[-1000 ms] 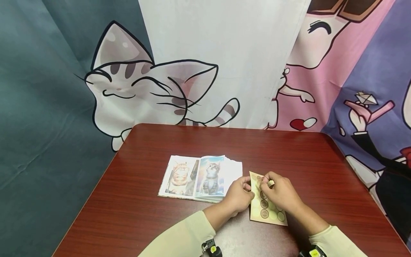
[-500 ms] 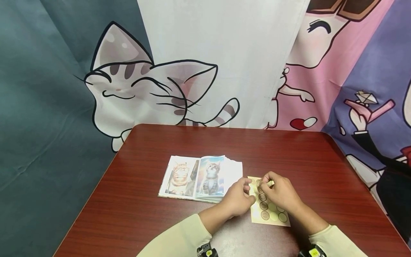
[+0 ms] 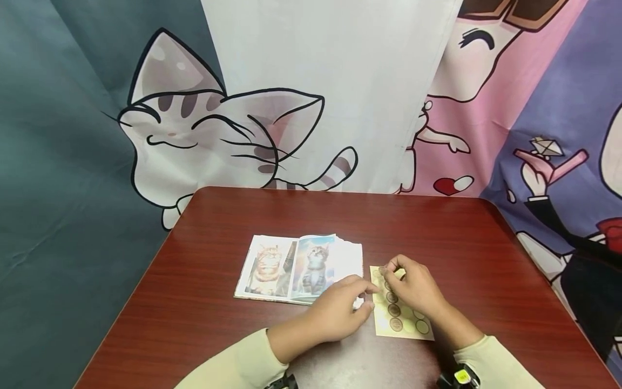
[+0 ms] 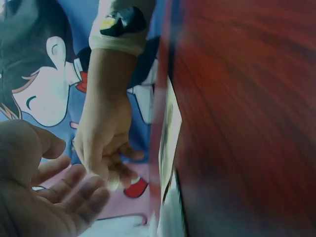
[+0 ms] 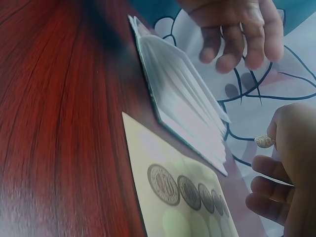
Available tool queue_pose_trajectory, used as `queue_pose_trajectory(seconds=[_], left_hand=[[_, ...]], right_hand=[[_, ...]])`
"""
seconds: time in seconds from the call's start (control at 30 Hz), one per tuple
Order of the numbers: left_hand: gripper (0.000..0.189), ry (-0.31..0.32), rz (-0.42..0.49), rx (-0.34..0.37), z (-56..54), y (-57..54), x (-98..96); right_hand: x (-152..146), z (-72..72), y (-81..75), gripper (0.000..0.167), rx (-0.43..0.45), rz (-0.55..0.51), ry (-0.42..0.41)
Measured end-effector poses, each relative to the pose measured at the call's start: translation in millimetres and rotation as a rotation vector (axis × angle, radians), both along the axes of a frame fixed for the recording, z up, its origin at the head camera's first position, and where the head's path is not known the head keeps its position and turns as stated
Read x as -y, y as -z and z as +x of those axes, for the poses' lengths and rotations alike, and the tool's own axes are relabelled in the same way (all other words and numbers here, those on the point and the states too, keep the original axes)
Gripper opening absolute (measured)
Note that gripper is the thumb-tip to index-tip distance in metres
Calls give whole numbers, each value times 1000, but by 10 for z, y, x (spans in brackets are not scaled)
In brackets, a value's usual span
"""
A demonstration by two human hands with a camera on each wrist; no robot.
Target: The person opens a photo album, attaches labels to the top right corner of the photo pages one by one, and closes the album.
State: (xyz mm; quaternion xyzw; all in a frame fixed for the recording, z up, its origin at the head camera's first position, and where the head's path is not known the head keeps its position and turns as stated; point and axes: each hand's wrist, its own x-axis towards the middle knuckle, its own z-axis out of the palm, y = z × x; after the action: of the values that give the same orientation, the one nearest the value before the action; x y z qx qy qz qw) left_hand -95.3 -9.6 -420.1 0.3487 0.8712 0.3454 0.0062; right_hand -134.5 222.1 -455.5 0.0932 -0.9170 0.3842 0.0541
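I see the right hand (image 3: pixel 415 286) pinching a round sticker (image 5: pixel 264 141) above the yellow sheet (image 3: pixel 405 317); the loose left hand (image 3: pixel 340 310) hides the cat book's (image 3: pixel 291 267) corner on the counter (image 3: pixel 218 243).

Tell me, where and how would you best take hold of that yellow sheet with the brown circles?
I'd probably pinch the sheet by its near edge, coming in low from the person's side, thumb above and fingertips beneath. It is thin and looks nearly flat on the table, so its rim offers the best hold. The right hand covers part of the far end; the near edge is uncovered.
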Motion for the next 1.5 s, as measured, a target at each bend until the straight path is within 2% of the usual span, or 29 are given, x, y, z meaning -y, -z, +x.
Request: queue_pose_trajectory(seconds=[0.07,0.13,0.23,0.33,0.47,0.57,0.83,1.07,1.23,1.5], left_hand=[[28,-19,-57,-106,5,-27,98],[29,-35,-105,-169,-1,-42,191],[30,-58,-159,-212,-10,-42,330],[33,-92,-209,-217,-10,-16,467],[41,-128,-274,-162,5,41,617],[50,-132,-316,-97,21,76,689],[73,-55,-484,60,60,159,786],[79,-3,-576,101,72,236,825],[81,15,-618,128,70,229,832],[83,29,-661,155,66,209,826]], right_hand=[[31,-4,-9,12,-6,-2,-2],[57,-8,-23,12,-17,0,-4],[88,-17,-39,13,-28,3,-2],[113,-27,-52,12,-45,10,-5],[136,-45,-61,12,-62,22,-8],[143,-55,-73,11,-62,32,-7],[157,-85,-70,10,-58,51,-22],[228,-119,-68,14,-58,33,-36],[317,-161,-86,14,-40,36,-52],[490,-247,-131,15,-21,42,-147]])
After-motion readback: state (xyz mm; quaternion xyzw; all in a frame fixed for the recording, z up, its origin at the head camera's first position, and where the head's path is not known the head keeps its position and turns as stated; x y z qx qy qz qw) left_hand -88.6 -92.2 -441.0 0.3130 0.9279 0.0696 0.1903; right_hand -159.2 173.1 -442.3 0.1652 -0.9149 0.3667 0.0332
